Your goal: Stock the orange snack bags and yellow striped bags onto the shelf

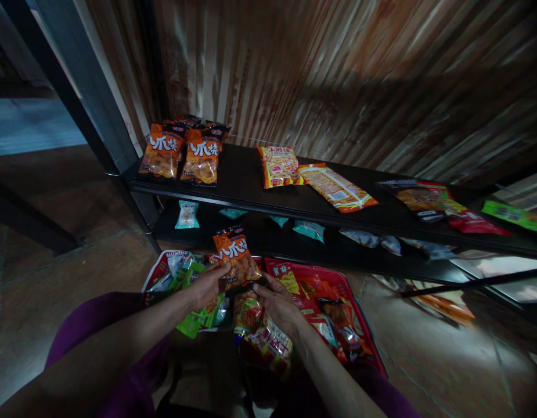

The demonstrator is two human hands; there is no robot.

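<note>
Packets (201,155): upright on shelf (239,174), left end, apparently leaning on those behind.
Left hand (208,285): fingers pinching the lower left edge of an orange bag (237,260).
Bag: before the shelf, tilted, front showing.
Right hand (279,303): fingers pinching its lower right corner, probably steadying it.
Red basket (367,325): below shelf, snacks heaped inside.
</note>
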